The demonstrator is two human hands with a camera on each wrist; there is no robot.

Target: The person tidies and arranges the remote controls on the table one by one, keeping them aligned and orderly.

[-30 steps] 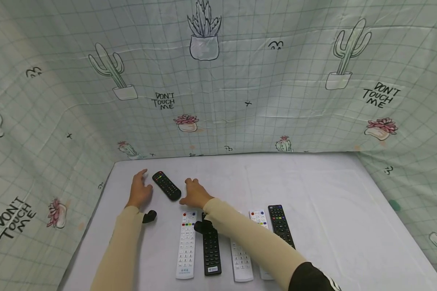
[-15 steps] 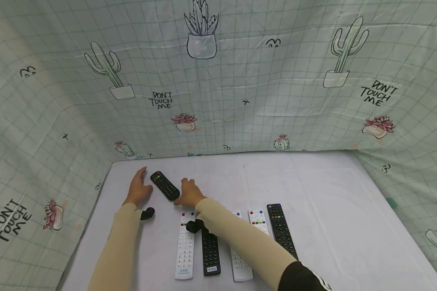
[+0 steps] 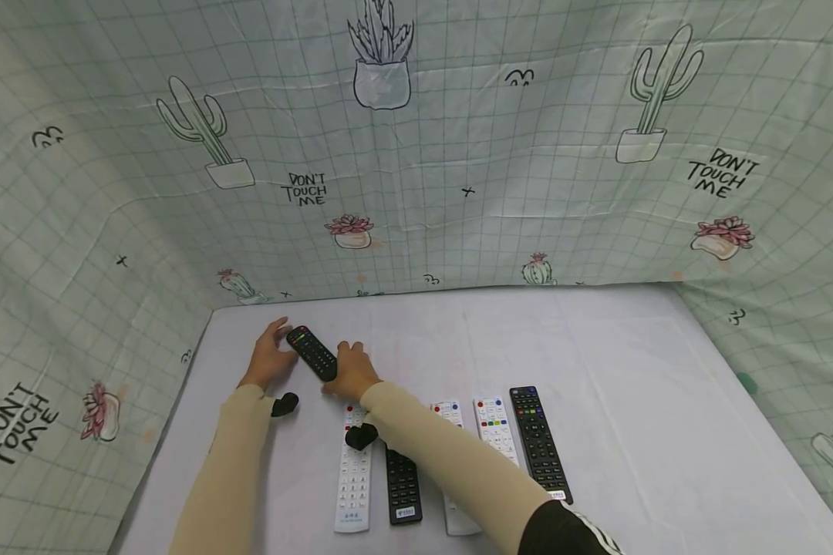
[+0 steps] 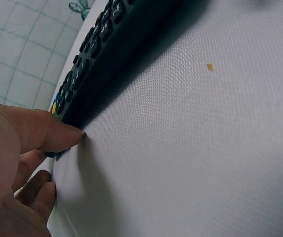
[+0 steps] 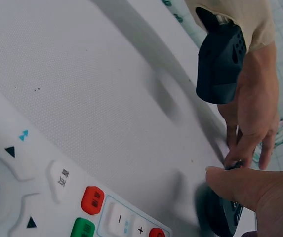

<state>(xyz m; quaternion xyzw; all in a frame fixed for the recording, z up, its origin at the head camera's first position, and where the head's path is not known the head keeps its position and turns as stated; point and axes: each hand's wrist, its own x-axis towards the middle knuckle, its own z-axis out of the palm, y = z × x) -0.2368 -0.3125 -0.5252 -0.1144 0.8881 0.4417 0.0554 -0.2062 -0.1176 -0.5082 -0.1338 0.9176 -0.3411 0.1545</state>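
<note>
A black remote control lies slantwise at the table's far left, between both hands. My left hand pinches its far-left end, the end with the coloured buttons. In the left wrist view, the thumb lies along the side of that end and the other fingers curl behind it. My right hand grips the near-right end, thumb on the near side and fingers on the far side. The right wrist view shows that thumb over the remote's dark end; the right fingers are mostly out of sight there.
Nearer stands a row of remotes: a white one, a black one, two more white ones and a black one. My right forearm crosses above the row. Patterned cloth surrounds the white table.
Both hands have closed in on the black remote, the right moving left and the left moving slightly right, and now hold its two ends. The other remotes stay in place.
</note>
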